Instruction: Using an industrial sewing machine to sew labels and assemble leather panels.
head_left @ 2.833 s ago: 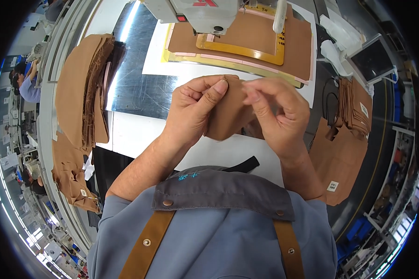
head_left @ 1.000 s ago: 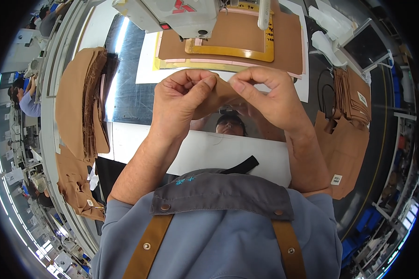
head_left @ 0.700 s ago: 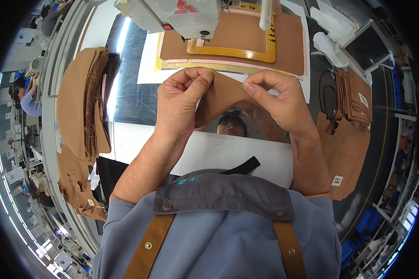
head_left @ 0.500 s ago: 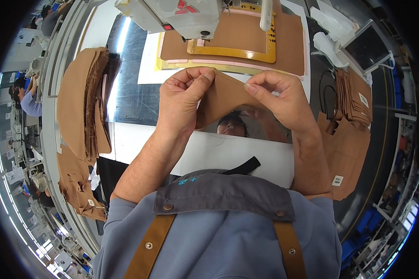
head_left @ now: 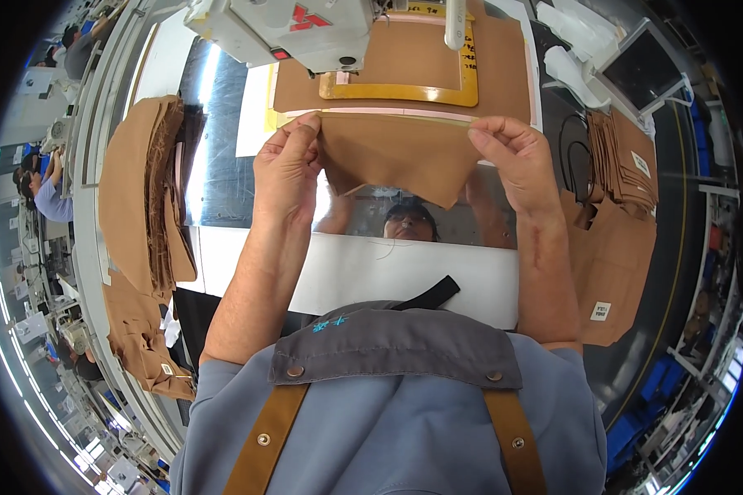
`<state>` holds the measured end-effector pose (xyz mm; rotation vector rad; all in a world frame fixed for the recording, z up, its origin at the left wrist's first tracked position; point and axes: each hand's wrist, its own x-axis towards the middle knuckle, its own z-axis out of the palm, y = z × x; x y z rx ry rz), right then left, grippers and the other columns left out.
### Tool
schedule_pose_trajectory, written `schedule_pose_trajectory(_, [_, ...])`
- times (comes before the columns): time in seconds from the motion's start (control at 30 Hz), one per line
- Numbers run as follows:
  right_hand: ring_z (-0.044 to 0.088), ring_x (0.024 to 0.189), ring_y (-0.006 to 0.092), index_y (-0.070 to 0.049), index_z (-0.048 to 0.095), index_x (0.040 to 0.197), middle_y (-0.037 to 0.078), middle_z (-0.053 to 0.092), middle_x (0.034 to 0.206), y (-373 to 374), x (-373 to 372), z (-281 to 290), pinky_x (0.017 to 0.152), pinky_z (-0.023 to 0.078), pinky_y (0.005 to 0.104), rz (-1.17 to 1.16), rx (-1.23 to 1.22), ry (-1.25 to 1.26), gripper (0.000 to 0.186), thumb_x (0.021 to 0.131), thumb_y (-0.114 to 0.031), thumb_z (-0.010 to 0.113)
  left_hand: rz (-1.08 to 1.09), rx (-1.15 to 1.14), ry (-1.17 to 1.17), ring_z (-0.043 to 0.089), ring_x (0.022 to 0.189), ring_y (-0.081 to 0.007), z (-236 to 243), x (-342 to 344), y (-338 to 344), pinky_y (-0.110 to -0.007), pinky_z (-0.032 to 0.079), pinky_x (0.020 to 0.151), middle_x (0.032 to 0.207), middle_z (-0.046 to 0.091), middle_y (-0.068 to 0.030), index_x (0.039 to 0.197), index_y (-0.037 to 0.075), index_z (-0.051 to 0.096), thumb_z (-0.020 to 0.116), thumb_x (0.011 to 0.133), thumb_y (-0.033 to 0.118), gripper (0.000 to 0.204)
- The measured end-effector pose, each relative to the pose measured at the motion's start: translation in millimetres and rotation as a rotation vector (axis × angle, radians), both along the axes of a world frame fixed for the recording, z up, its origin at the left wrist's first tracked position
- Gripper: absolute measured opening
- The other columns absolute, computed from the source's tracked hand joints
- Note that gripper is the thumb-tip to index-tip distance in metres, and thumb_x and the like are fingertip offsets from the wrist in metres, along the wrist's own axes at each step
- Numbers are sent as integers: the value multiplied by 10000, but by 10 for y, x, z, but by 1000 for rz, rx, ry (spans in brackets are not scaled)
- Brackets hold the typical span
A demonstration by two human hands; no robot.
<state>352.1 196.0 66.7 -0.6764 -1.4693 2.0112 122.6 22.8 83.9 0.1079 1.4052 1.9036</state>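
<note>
A brown fabric piece [head_left: 396, 153] hangs between my two hands, its top edge stretched nearly straight and its lower edge loose and uneven. My left hand [head_left: 291, 161] pinches the upper left corner between thumb and fingers. At the upper right corner, my right hand [head_left: 516, 157] holds the fabric in the same kind of pinch. Just beyond the cloth lies a larger brown panel [head_left: 305, 87] with pink strips along its near edge. On that panel rests a yellow template frame [head_left: 404, 92], below the white sewing machine head [head_left: 305, 37].
Stacked brown cut pieces [head_left: 136, 190] stand at the left, with crumpled brown pieces [head_left: 144, 338] nearer me. More brown pieces [head_left: 619, 157] lie at the right, some labelled. A dark screen [head_left: 644, 70] stands far right. A shiny metal plate [head_left: 371, 223] covers the near table.
My hands have moved apart, the left one leftward and the right one slightly rightward. The fabric, folded and slack before, is now spread out between them.
</note>
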Motion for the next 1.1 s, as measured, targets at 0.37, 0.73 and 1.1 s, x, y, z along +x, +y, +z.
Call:
schedule_pose_trajectory(0.37, [701,833,100,12,734,1175,64,755,925,-43,-82,44,689,610,242,-54,17,34,212,985,-76,703,12,-2,46,600,772,-71,-140,-130,-36,-256,493,795,916,702,4,1143,6,696,746,963,180,255])
schedule_pose_trajectory(0.73, [700,922,98,21,716,1202,69,754,1013,-67,-74,121,798,598,232,-53,25,36,225,982,-14,681,0,7,40,638,798,-69,-185,-177,-35,-238,530,773,972,729,-13,1155,-3,697,721,982,178,251])
schedule_pose_trajectory(1.1, [706,898,135,-16,696,1164,66,738,1001,-231,-118,77,787,565,267,-323,417,-81,201,964,-37,710,38,-14,350,615,755,-52,75,181,36,-200,499,710,896,713,-13,1057,-22,726,740,952,74,143])
